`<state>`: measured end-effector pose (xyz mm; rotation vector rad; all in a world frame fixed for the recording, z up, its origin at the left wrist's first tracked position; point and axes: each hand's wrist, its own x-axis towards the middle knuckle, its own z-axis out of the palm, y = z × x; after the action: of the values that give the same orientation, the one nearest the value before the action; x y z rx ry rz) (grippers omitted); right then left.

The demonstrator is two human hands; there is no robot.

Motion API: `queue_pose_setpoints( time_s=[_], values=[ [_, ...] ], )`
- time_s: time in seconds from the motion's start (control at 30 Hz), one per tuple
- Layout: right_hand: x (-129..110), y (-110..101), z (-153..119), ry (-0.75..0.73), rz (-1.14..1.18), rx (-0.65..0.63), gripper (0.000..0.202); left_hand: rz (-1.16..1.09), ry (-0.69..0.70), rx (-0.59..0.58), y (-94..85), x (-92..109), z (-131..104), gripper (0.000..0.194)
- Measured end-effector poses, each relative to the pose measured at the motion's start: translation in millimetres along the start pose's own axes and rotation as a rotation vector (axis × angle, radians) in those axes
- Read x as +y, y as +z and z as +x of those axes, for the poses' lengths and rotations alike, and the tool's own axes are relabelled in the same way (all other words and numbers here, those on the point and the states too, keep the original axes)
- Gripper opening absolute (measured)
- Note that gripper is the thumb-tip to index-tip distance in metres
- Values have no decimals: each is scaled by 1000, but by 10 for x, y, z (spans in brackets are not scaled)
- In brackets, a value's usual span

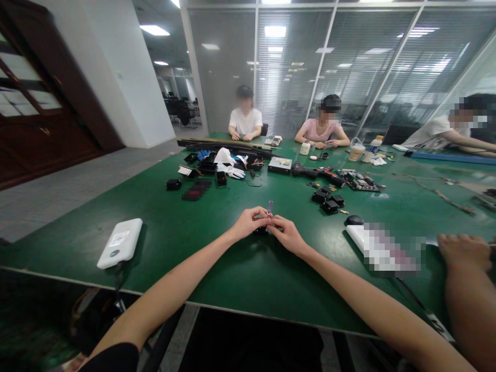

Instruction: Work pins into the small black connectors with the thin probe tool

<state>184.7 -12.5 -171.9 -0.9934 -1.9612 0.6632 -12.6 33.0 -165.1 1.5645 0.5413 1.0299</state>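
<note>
Both my hands meet over the middle of the green table. A small screwdriver with a clear purplish handle stands upright between their fingertips. My left hand is closed, its thumb and fingers pinched at the screwdriver's lower part. My right hand is closed beside it, fingertips touching the same spot; what it grips is too small to tell. Under the fingers sits a small black part, mostly hidden by the hands.
White power bank at left, another white device and black mouse at right. Black boxes, a power drill, a circuit board and gloves lie beyond. Another person's hand rests far right; several people sit around.
</note>
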Motion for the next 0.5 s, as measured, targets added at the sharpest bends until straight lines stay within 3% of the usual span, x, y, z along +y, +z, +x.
queue_pose_setpoints(
  time_s=[0.23,0.5],
  values=[
    [34,24,-8,34,-5,61,27,-22,-14,69,70,-7,-10,41],
    [21,19,3,2,-9,39,27,86,36,-71,-19,76,-27,34]
  ],
)
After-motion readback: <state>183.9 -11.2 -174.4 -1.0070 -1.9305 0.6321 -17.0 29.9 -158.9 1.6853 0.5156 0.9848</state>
